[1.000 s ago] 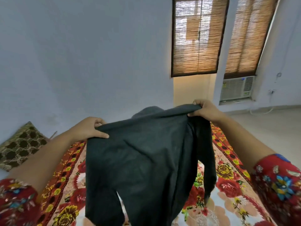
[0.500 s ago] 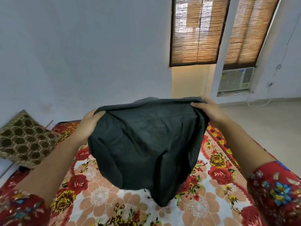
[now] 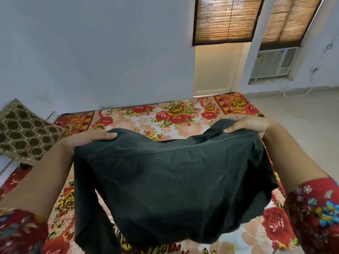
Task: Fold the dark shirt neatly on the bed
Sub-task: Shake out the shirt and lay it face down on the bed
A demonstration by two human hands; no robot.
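we note the dark shirt (image 3: 174,180) held up over the bed (image 3: 165,114), spread between the two hands above the near half of the bed. its top edge sags in the middle, and one sleeve hangs down towards the bed's near left part. we cannot tell whether the lower edge touches the bed.

the left hand (image 3: 88,139) grips the top corner of the shirt on the bed's left side: the thumb lies flat on the near face of the cloth, and the fingers are hidden behind it. the right hand (image 3: 249,124) grips the opposite top corner on the bed's right side, fingers curled over a bunch of cloth and the thumb pressed on the near face. both arms show red floral sleeves (image 3: 315,213).

the bed carries a floral cover in red, yellow and peach. a brown patterned cushion (image 3: 23,132) rests at the bed's far left corner. an air conditioner (image 3: 273,64) sits in the wall beyond the bed's far right corner, below woven blinds (image 3: 223,19).
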